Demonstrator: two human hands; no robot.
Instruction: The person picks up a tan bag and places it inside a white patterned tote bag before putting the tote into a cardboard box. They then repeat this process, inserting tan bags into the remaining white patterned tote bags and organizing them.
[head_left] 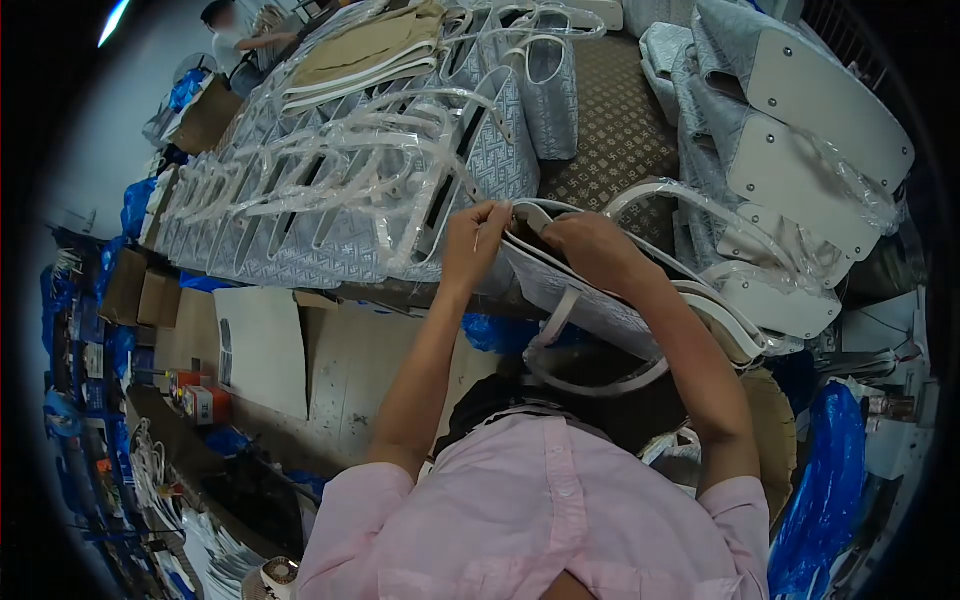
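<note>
A pale patterned tote bag (590,312) with white trim and plastic-wrapped handles lies at the table's near edge, its opening toward my hands. My left hand (478,240) pinches the bag's rim at its left corner. My right hand (598,252) reaches into the opening just beside it, fingers curled at the inner edge; what its fingertips hold is hidden. One wrapped handle (600,388) hangs down in front of the bag, below my right forearm.
Rows of similar bags (290,225) stand on the left of the patterned table (620,110). Tan folded pieces (365,55) lie on them. Stacked bags with white bases (800,180) fill the right. Another person (235,45) is at the far left. Blue plastic (825,490) lies right.
</note>
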